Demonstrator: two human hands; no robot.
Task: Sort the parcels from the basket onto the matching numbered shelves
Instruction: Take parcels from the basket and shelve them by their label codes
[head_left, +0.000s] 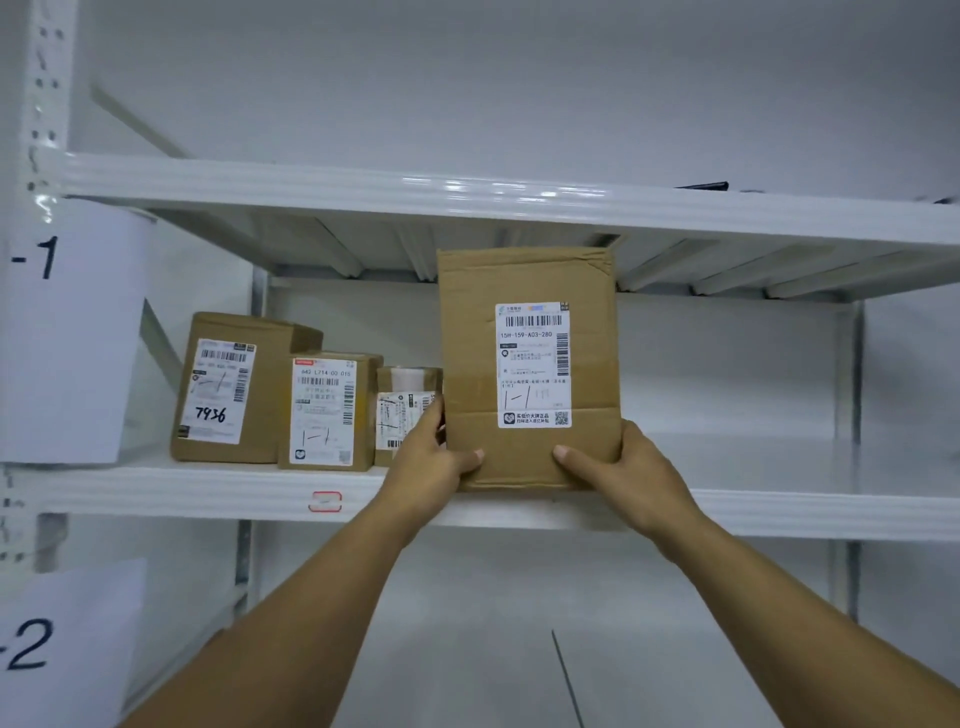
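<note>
Head cam, looking up a bit: white metal rack (41, 104) filled the frame, w/ an upper shelf (311, 189) and a middle shelf (208, 493) below it. Paper sign (67, 332) taped to the left post read "-1", its left part cut off by the frame edge; a second sign (62, 639) lower down read "-2".

Tall parcel (472, 364), brown cardboard, stood upright at approx. the centre of the middle shelf, btm edge at the shelf's front lip, top nearly reaching the underside of the upper shelf. Couldn't tell if its weight sat on the shelf or in the hands.

Left hand (431, 462) gripped the parcel's lower left corner: thumb pressed flat on the front face, fingers curled round the left edge, between it and the neighbouring box. Right hand (623, 473) gripped the lower right corner the same way, thumb on the front, other fingers wrapped behind and hidden.

Three more boxes stood in a row to the left on the same shelf: big box (280, 395) w/ "7936" handwritten on its label, mid box (366, 410) touching it, small box (387, 384) just beside the tall parcel and partly behind the left hand.

White shipping label (533, 365) on the tall parcel showed "15H-159-A03-280" and a handwritten mark like "1-1".

Red-outlined tag (325, 501) sat on the shelf's front edge.
</note>
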